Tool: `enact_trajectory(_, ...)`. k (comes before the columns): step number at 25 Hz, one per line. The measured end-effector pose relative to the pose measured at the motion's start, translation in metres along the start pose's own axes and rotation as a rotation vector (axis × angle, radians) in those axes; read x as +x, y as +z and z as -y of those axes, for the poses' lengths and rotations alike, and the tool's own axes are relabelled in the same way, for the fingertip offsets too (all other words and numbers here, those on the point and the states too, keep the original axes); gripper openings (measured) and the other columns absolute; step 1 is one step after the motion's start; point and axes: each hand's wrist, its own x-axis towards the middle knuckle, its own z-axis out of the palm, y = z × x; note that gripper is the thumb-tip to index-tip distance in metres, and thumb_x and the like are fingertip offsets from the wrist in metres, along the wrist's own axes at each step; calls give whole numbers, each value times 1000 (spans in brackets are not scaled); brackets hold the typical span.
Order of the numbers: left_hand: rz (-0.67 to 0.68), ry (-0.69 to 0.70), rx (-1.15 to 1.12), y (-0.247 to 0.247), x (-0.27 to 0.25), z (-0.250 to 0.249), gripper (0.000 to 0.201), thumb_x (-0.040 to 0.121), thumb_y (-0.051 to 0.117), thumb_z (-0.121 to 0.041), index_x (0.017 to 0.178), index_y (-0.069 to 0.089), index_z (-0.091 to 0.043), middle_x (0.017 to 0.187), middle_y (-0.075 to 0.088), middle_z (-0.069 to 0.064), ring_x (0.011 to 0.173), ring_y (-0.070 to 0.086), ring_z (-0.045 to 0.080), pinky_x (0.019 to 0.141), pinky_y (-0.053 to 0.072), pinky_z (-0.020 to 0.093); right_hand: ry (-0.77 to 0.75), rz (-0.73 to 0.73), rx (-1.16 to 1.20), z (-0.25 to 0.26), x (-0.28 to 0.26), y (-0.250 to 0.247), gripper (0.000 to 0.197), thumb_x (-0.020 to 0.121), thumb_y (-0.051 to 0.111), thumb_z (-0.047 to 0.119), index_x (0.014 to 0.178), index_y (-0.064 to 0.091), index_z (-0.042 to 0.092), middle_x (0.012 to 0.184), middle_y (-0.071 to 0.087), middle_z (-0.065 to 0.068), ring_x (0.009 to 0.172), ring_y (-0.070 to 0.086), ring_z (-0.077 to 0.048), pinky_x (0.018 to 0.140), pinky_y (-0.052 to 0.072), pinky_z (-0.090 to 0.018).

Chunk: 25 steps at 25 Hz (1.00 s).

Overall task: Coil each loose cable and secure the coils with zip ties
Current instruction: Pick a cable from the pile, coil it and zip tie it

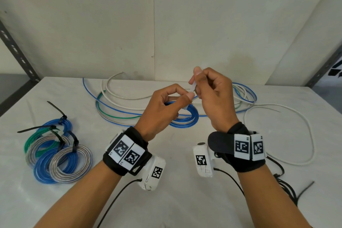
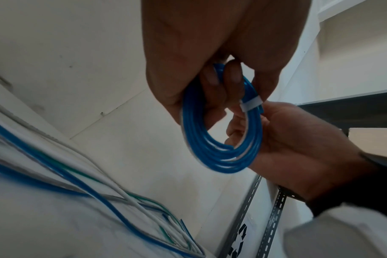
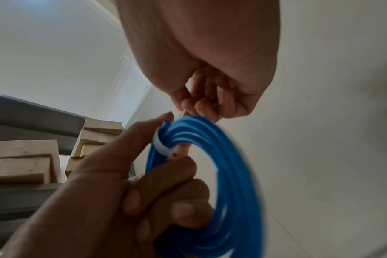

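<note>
Both wrists hover over bench (image 1: 185,200). Left hand (image 1: 162,109) fingers curl round blue coil (image 1: 187,118), held up to steady it. Right hand (image 1: 212,98) pinches white zip tie (image 1: 192,85) tail, apparently to cinch it.

A blue coil (image 2: 221,137) is banded by a white zip tie (image 2: 251,104). Blue, green and grey coils (image 1: 57,152) are bound with black ties (image 1: 57,112). Loose cables (image 1: 120,105) are seen in blue, green and apparently off-white. Black-and-white square patterns are printed on the black wristbands (image 1: 127,152).
</note>
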Motion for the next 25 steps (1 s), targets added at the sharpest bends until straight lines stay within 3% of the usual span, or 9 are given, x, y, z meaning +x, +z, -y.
enact_trajectory(2,19,66,65,-1,0,1,20,100,60,-21,87,71,-11,83,73,-2,69,63,11,68,50,25,-11,4,1,4,0,0,36,105,52,21,79,64,0,56,53,20,57,44,-10,58,40,-27)
enact_trajectory(5,17,108,87,3,-1,-1,21,100,58,-16,87,72,-8,83,73,-3,63,61,2,65,46,15,61,-5,91,3,0,1,38,105,52,21,76,62,-1,53,46,15,53,39,-9,55,38,-21)
enact_trajectory(8,16,98,64,4,-1,1,21,101,59,-18,87,73,-11,89,74,2,69,61,6,67,49,22,121,-28,175,2,0,2,38,105,51,20,73,60,2,52,39,10,52,33,-10,54,34,-19)
enact_trajectory(10,15,106,53,2,1,4,20,99,59,-20,87,75,-14,92,73,3,87,68,17,83,53,29,110,-47,194,1,-1,3,38,105,51,17,73,59,-1,51,39,13,52,31,-10,56,34,-19)
enact_trajectory(12,3,114,31,3,2,5,21,97,59,-20,88,75,-11,91,73,3,92,69,20,91,53,32,114,-66,215,1,-2,4,38,105,51,16,74,59,-3,51,38,14,52,30,-10,56,34,-18)
enact_trajectory(16,-7,127,6,12,1,5,20,100,57,-14,87,72,-9,86,74,-3,87,70,14,88,54,26,177,-74,282,2,-1,1,36,104,53,18,72,60,2,52,34,7,51,29,-10,52,33,-19)
enact_trajectory(25,-16,105,10,15,3,10,19,99,59,-15,87,73,-8,87,75,2,84,69,12,82,53,22,400,-65,402,-3,3,-4,36,103,55,25,72,65,10,59,34,-2,52,29,-11,53,29,-27)
